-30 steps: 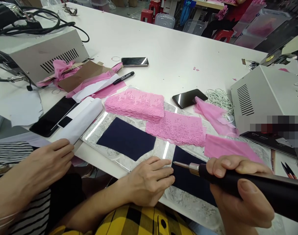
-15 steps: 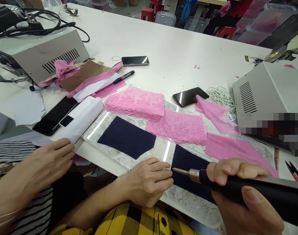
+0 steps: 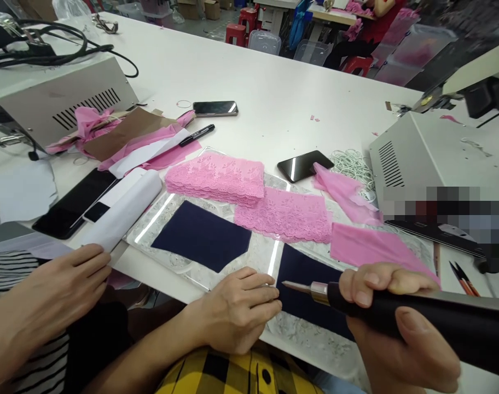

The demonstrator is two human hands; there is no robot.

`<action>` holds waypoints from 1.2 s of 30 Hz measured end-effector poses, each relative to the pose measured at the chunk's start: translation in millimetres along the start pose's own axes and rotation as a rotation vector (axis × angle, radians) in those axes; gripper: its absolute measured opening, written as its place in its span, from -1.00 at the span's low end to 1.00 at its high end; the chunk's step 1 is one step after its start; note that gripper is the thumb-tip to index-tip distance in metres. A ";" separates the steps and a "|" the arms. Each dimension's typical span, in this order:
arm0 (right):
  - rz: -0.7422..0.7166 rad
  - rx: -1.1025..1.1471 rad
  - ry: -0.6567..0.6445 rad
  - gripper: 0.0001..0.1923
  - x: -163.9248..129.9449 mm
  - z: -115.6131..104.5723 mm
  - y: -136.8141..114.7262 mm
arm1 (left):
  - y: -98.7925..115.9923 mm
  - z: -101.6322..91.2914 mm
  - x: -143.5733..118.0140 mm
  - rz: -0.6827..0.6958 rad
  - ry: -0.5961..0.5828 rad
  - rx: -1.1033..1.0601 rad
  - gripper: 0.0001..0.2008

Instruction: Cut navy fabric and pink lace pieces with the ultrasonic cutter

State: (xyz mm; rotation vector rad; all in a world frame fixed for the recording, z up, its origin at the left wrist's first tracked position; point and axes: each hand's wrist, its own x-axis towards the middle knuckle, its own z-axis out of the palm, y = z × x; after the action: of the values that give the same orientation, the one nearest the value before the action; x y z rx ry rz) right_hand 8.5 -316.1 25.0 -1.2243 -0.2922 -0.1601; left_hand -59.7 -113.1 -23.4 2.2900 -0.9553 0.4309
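Note:
My right hand (image 3: 397,323) wraps round a thick black handheld tool (image 3: 381,306) with a metal collar and a pointed metal tip, its kind unclear. That tip points left, over a navy fabric piece (image 3: 302,284) near its left edge. Just left of the tip is my left hand (image 3: 241,309), fingers curled together, fingertips at the fabric's edge; whatever they pinch is hidden. Another navy fabric piece (image 3: 202,235) lies flat on a marbled board (image 3: 261,254). Behind it sit a stack of pink lace pieces (image 3: 216,175) and a single pink lace piece (image 3: 286,216).
A co-worker's hand (image 3: 79,273) is at a white roll (image 3: 126,205) on the left. Metal boxes (image 3: 81,98) (image 3: 430,164) flank the table. Phones (image 3: 305,166), a marker (image 3: 197,135), pink cloth (image 3: 381,249), a cord pile (image 3: 352,167) and pointed tools (image 3: 465,279) lie about.
The whole view has shifted slightly left and down. Both hands keep about the same place by the navy piece, and the tool's tip reaches slightly farther over it.

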 end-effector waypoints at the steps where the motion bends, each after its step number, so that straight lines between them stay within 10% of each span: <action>1: -0.029 -0.017 0.045 -0.85 3.6 -3.0 -2.6 | 0.6 -1.5 2.7 -0.013 0.023 0.000 -0.71; 8: -0.159 -0.117 0.327 -0.89 20.8 -18.9 -5.7 | -8.1 1.8 29.6 -0.144 -0.066 0.197 -0.71; 36: -0.212 -0.178 0.266 -0.90 23.1 -11.6 16.8 | -15.4 20.0 32.9 -0.248 -0.179 0.282 -0.64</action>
State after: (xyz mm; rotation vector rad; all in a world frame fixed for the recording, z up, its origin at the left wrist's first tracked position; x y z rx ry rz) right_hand 36.7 -320.6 13.4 -1.3297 -0.1774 -0.5368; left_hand -24.8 -134.9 -28.3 2.7007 -0.7143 0.2711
